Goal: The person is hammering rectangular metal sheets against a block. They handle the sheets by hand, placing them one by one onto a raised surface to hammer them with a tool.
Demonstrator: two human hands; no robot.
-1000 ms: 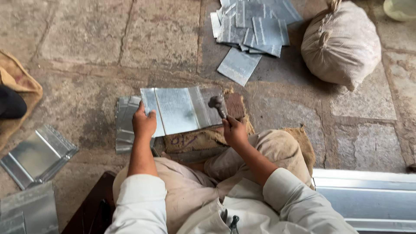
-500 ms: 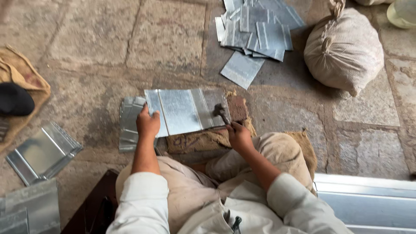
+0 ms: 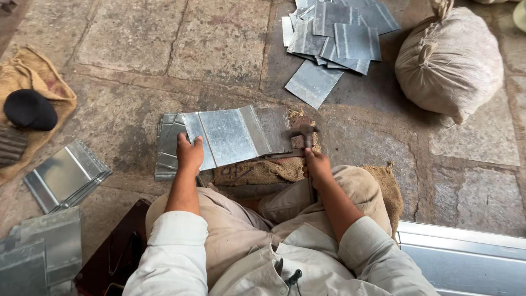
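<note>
Hands work a folded metal sheet (image 3: 233, 136) lying on burlap padding (image 3: 257, 171); left hand (image 3: 189, 154) presses flat on the sheet's near-left corner, fingers spread; right hand (image 3: 316, 164), closed round a hammer (image 3: 303, 133), has swung down since a second ago, its blurred head now meeting the sheet's right edge; loose sheets (image 3: 334, 33) lie beyond.

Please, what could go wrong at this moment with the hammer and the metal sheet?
The left hand presses flat on the metal sheet, beside its thin edge, which might cut the fingers. The right hand holds the hammer, its head blurred near the sheet's right end; a stray blow could dent it wrongly or jolt the sheet.
</note>
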